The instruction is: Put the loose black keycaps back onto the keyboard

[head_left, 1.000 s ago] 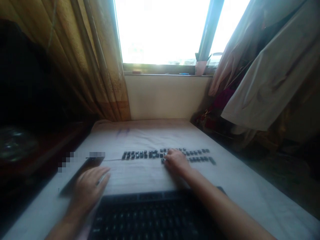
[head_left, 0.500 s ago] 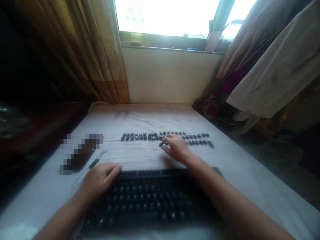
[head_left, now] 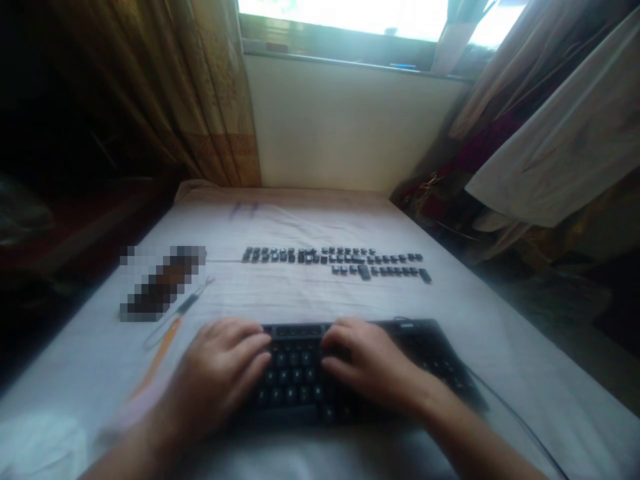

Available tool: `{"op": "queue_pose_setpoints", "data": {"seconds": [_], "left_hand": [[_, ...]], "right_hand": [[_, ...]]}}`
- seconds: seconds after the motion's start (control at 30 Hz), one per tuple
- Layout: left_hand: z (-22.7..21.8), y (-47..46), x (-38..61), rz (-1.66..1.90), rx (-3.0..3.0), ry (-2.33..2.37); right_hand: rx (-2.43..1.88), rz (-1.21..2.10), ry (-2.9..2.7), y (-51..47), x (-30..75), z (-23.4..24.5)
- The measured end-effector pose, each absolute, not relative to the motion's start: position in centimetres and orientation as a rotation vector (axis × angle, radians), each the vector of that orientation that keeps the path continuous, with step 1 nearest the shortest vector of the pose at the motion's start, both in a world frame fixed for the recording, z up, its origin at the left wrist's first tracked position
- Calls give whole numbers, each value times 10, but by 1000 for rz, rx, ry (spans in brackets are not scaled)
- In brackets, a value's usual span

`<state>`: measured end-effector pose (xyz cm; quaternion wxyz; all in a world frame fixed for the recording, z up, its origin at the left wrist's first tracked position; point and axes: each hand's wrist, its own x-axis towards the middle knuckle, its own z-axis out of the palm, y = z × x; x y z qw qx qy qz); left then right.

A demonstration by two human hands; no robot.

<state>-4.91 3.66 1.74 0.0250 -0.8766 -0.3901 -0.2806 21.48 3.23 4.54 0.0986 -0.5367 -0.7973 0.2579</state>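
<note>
Returning from the loose keycaps beyond it, the right hand now curls half-closed over the keyboard beneath, the left hand loosely bent alongside (whether either holds anything, I can't tell), so work seems back there.

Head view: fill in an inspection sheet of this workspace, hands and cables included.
Surface: pale cloth, wrinkled in places.
Work things: black keyboard; loose keycaps in rows beyond it.
Clutter: slim orange-and-dark item and pixelated dark object, both on the left.
Hands: left hand and right hand at the keyboard; grip unclear.
Cables: dark cable right of the keyboard.
Surroundings: window, gold curtain, hanging cloth.
</note>
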Motion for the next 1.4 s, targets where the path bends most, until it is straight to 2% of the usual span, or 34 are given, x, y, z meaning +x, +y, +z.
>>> {"op": "queue_pose_setpoints", "data": {"seconds": [0.2,0.47,0.9,1.23,1.4], "left_hand": [[14,11,-9,-921,-2807,-906],[5,11,-3,-763,-2819,-937],[2,8,-1,-735,-2865,-951],[3,9,-1,-700,-2879,-953],[4,7,1,-733,-2867,-967]], "right_hand": [[-1564,746,-2376,35,216,43],[-1491,758,-2381,35,218,37],[-1389,785,-2343,37,222,27],[-1465,660,-2288,34,215,25],[-1509,702,-2283,33,215,25]]}}
